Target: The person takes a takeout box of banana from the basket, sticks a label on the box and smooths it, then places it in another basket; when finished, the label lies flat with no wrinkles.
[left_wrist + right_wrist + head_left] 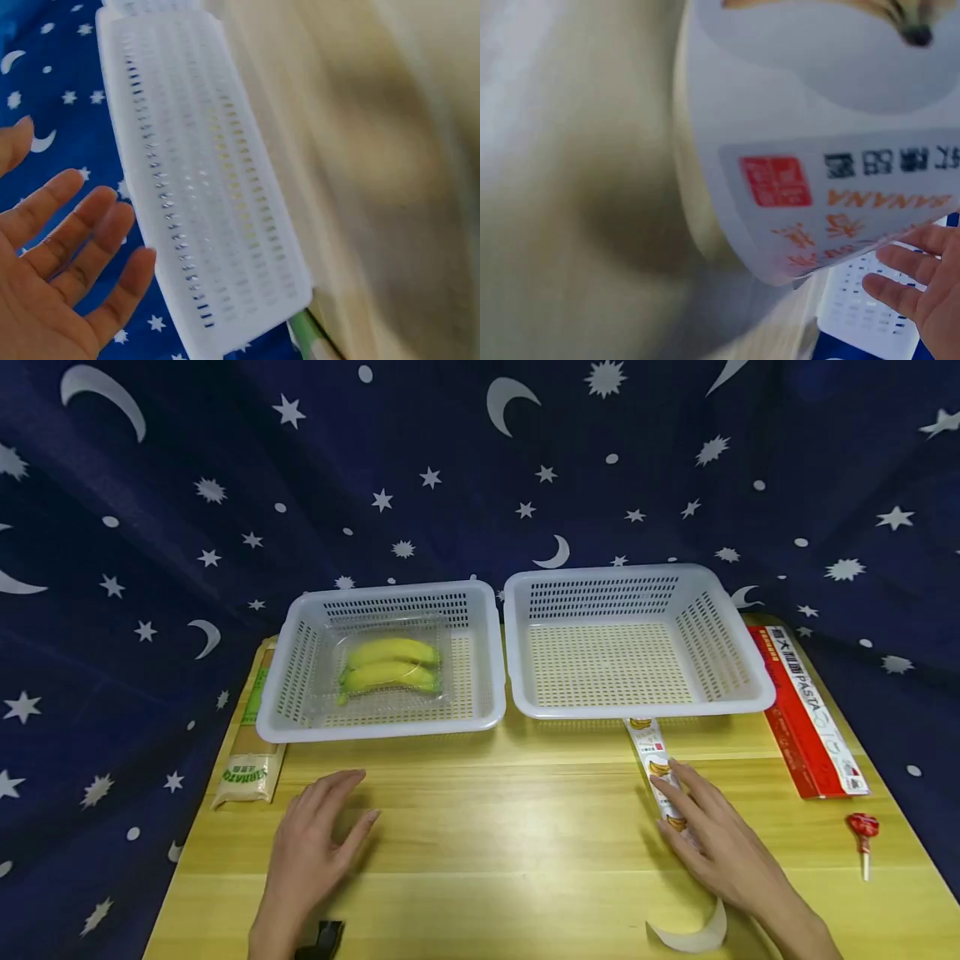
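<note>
My left hand [315, 835] is over the table in front of the left basket, fingers loosely extended and holding nothing. Two bananas [393, 662] lie in a clear plastic tray [326, 664] inside that white basket [378, 733]. Over a long white paper strip [651, 745] printed with bananas, my right hand [723, 847] spreads its fingers. Whether they touch the paper I cannot tell. The strip runs from the right basket's front edge, passes partly hidden under this hand, and a curled pale end [693, 937] shows near the wrist. Close up, the right wrist view shows the printed label [840, 142].
At right stands another white basket [637, 712], with a red PASTA pack [810, 718] and a red lollipop [863, 827] beyond it. A noodle pack [251, 772] lies partly beneath the left basket. Some black object [326, 939] is at the near edge.
</note>
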`<state>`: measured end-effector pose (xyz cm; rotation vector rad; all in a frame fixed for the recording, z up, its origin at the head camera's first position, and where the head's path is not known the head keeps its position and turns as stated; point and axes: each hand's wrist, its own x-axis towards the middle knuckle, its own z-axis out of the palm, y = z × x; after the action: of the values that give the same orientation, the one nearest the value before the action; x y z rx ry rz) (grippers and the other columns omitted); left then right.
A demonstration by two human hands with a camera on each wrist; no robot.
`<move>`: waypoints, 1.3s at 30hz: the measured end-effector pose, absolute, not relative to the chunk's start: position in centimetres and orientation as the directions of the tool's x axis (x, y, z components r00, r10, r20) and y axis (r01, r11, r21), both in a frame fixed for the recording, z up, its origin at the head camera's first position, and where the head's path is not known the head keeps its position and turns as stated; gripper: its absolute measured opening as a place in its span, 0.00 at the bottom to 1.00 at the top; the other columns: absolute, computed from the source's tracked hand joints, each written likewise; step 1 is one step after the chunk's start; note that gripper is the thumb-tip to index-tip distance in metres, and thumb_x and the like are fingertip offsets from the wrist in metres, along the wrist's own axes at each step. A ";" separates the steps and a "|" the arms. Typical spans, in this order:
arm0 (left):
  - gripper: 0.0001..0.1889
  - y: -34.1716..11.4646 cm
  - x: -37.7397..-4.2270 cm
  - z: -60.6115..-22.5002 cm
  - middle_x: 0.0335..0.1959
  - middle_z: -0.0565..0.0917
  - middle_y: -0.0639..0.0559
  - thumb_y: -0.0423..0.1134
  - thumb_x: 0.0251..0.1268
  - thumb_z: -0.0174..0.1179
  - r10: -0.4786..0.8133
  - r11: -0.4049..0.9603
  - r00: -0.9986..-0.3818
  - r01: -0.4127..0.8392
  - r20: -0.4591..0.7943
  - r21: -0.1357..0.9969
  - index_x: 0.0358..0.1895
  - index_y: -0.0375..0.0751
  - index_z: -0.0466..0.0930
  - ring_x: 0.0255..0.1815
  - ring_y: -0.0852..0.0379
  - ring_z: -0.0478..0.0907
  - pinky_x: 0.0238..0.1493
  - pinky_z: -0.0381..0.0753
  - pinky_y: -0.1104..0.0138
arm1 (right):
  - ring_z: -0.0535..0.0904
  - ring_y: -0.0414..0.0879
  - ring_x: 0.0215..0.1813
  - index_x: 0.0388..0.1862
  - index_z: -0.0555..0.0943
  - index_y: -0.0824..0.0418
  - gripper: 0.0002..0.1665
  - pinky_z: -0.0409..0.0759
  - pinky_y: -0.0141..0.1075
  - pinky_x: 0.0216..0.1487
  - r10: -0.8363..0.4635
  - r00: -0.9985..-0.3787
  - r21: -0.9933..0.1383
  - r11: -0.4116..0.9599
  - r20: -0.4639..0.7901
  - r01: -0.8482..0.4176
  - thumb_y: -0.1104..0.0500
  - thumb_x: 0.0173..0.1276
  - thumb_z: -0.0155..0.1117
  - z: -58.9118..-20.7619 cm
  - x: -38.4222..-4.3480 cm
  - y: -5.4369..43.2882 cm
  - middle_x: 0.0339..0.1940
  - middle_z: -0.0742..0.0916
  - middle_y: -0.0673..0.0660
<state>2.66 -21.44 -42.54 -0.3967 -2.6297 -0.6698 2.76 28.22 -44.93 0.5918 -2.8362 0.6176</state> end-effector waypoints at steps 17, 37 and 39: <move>0.24 -23.8 -0.7 -40.7 0.45 0.83 0.47 0.20 0.54 0.66 0.115 0.611 -0.830 0.493 0.546 0.620 0.56 0.38 0.81 0.46 0.54 0.79 0.50 0.74 0.77 | 0.73 0.51 0.64 0.65 0.76 0.51 0.33 0.74 0.42 0.57 -0.500 -0.833 -0.320 0.769 0.238 -0.553 0.60 0.60 0.71 -42.4 0.0 25.3 0.65 0.78 0.54; 0.21 -25.6 -5.2 -38.3 0.45 0.84 0.37 0.17 0.51 0.65 -0.008 0.636 -0.768 0.490 0.640 0.596 0.52 0.31 0.83 0.48 0.67 0.75 0.51 0.71 0.75 | 0.77 0.53 0.61 0.64 0.76 0.59 0.23 0.78 0.51 0.60 -0.773 -0.522 -0.279 0.444 0.360 -0.851 0.55 0.72 0.59 -35.8 -9.4 17.4 0.61 0.81 0.58; 0.21 -26.0 -5.7 -38.4 0.46 0.84 0.37 0.19 0.52 0.66 -0.033 0.659 -0.772 0.461 0.635 0.594 0.52 0.32 0.83 0.48 0.63 0.76 0.51 0.70 0.76 | 0.77 0.52 0.62 0.64 0.76 0.58 0.24 0.77 0.50 0.62 -0.777 -0.532 -0.329 0.432 0.337 -0.840 0.57 0.71 0.60 -35.5 -10.4 16.7 0.61 0.81 0.56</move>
<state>-5.73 -26.00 -38.44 -0.3295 -2.2543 -1.0367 -10.45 16.68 -35.50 1.4440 -2.5421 0.7025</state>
